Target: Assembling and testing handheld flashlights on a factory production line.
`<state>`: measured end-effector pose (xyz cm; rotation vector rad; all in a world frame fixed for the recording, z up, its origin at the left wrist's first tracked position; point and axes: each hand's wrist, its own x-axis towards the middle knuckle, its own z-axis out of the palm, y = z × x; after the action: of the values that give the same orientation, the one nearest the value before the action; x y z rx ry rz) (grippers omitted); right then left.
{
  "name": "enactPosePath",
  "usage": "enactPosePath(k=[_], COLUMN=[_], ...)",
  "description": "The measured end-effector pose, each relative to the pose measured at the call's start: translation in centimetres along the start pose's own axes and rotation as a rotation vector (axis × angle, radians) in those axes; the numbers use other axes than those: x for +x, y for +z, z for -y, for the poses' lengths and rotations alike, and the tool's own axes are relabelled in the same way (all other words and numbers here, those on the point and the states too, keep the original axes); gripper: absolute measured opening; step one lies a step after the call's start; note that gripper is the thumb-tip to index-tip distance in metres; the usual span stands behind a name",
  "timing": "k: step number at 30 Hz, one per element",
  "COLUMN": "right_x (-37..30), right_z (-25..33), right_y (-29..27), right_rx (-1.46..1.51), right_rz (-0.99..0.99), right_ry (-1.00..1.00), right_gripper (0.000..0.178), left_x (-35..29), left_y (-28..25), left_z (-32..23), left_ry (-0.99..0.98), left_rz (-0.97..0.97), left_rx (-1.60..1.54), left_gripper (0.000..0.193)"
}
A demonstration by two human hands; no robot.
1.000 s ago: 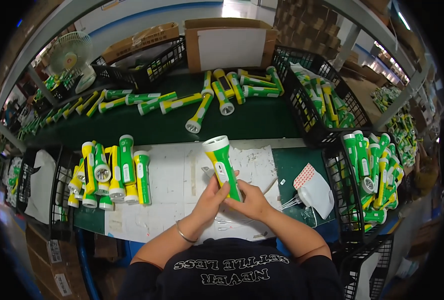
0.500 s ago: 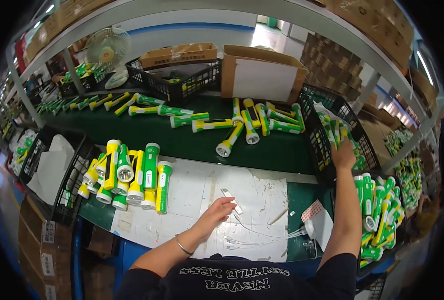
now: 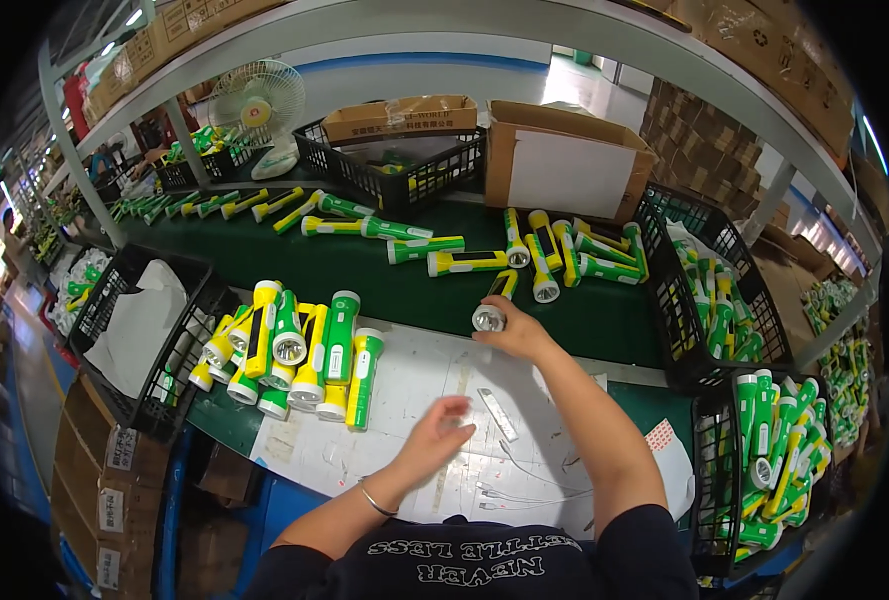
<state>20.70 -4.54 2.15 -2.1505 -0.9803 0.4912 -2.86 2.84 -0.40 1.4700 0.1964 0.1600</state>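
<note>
Right hand (image 3: 514, 335): reaches forward to the near edge of the green belt (image 3: 384, 285), fingers closed around a green-and-yellow flashlight (image 3: 492, 305) with its lens facing the camera.

Left hand (image 3: 439, 430): blurred, open and holding nothing, fingers loosely spread above the white sheet (image 3: 414, 390) covering the counter (image 3: 224, 420).

White strip (image 3: 497, 413): lies flat on the sheet, between the two hands.

Finished flashlights (image 3: 294, 350): a cluster on the sheet's left part.

More flashlights (image 3: 554, 255): lie scattered along the belt.

Black crates (image 3: 724, 300): at right, filled with flashlights.

Cardboard box (image 3: 564, 160): behind the belt.
</note>
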Motion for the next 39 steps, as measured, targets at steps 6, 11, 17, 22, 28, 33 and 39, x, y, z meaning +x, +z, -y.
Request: enactPosePath(k=[6, 11, 17, 22, 28, 33, 39], right_x=[-11.1, -16.1, -20.4, -21.4, -21.7, -22.0, -21.3], right_z=[5.2, 3.0, -0.6, -1.9, -2.0, -1.1, 2.6], right_y=[-3.5, -1.8, 0.1, 1.5, 3.4, 4.7, 3.4], right_rx=[0.803, 0.999, 1.072, 1.034, 0.791, 0.447, -0.148], right_rz=[0.230, 0.096, -0.006, -0.032, -0.073, -0.176, -0.308], right_ry=[0.073, 0.276, 0.355, 0.327, 0.213, -0.062, -0.219], right_gripper=[0.045, 0.042, 0.040, 0.031, 0.018, 0.020, 0.009], left_x=[2.8, 2.9, 2.0, 2.2, 1.9, 1.5, 2.1], left_y=[-1.0, 2.7, 4.2, 4.1, 4.3, 4.5, 4.7], left_z=[-3.7, 0.1, 1.9, 1.8, 1.3, 1.3, 0.6], left_ry=[0.502, -0.084, -0.460, -0.549, -0.578, -0.582, -0.431], left_rz=[-0.110, 0.399, 0.315, 0.240, 0.189, 0.176, 0.127], left_rx=[0.851, -0.181, -0.586, -0.638, -0.670, -0.683, -0.550], left_gripper=[0.076, 0.046, 0.040, 0.043, 0.042, 0.040, 0.034])
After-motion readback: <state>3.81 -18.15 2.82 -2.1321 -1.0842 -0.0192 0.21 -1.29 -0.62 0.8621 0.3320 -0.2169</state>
